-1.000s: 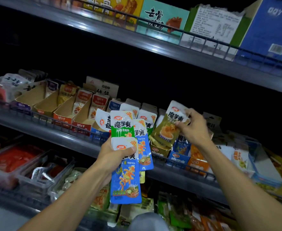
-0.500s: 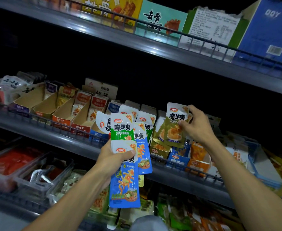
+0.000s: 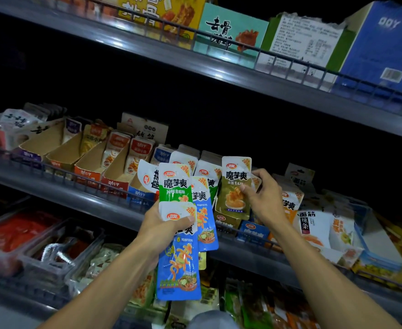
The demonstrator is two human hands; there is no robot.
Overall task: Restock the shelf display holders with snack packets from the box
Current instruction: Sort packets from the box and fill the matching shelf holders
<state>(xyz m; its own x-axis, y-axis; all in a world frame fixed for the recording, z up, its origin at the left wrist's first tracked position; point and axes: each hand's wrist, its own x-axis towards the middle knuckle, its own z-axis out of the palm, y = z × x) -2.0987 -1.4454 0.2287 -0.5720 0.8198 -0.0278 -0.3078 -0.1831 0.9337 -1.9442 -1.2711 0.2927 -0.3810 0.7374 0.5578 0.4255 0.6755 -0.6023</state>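
1. Olive packet (image 3: 234,186) upright over olive holder (image 3: 226,222) on mid shelf (image 3: 76,193), pinched by right hand (image 3: 262,198) at its 3 o'clock.
2. Left hand (image 3: 162,227), at packet's 8 o'clock, grips fan of blue/green packets (image 3: 183,233).

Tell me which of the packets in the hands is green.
The green packet at the top of the left hand's fan; the two below are blue, and the right hand holds an olive one.

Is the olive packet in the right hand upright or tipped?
Upright. The olive packet stands with its logo on top and print level, pinched by the right hand above its olive holder.
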